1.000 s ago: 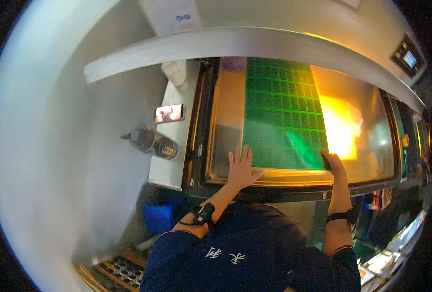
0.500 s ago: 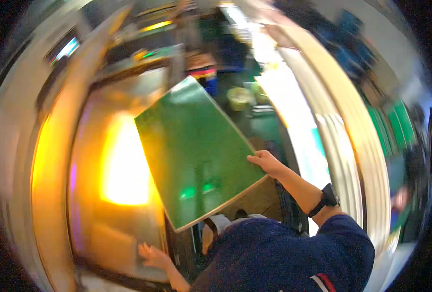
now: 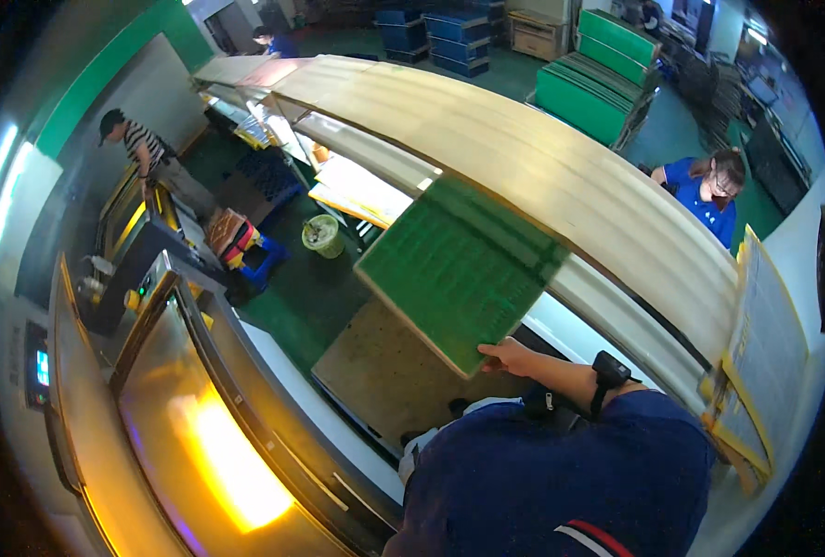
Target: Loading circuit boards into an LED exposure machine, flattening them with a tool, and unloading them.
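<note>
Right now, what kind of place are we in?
Probably a factory workshop. There's a machine glowing yellow, a green panel in the person's right hand, and someone in a striped shirt standing at other equipment.

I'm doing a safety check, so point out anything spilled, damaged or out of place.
Nothing stands out: the green panel in the right hand shows no visible damage, and the pale bin stands upright.
</note>
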`<state>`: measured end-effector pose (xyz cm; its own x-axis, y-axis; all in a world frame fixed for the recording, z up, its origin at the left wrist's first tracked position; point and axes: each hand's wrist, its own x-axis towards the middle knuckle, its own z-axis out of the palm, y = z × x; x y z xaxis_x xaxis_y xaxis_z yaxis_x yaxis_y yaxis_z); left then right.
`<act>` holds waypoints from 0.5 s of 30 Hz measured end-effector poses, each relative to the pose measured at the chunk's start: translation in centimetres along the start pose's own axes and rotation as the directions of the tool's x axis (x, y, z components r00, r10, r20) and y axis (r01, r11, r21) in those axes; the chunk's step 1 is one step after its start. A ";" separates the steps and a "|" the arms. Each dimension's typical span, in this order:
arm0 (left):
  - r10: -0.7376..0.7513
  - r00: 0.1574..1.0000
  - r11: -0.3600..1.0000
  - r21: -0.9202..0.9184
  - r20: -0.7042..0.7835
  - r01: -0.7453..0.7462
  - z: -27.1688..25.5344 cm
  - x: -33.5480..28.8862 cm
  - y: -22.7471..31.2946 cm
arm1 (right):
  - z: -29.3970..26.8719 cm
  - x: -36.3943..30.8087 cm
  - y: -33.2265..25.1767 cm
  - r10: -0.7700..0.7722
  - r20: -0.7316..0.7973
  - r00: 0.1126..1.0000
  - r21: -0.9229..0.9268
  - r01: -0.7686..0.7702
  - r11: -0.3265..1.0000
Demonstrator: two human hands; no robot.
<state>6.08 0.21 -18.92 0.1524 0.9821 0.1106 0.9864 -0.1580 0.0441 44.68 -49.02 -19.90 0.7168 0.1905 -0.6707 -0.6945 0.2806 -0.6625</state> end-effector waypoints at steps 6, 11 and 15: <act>0.011 0.999 1.000 0.009 -0.042 -0.010 -0.7 0.2 -1.3 | 2.3 1.2 -1.1 -0.140 -0.024 0.990 0.182 0.142 0.973; -0.094 0.994 0.990 -0.105 -0.047 0.089 -7.7 -1.4 2.6 | 4.6 1.3 -3.8 -0.128 0.192 0.973 -0.015 0.133 0.991; -0.035 0.966 0.998 -0.068 -0.257 0.018 -1.9 0.1 -1.1 | 9.7 3.2 -2.0 0.106 0.445 0.889 -0.648 0.238 0.724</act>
<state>4.86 0.27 -17.12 0.0970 0.9278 0.3602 0.9826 -0.1468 0.1134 48.92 -39.81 -17.47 0.5918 0.6174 -0.5182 -0.3724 -0.3607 -0.8551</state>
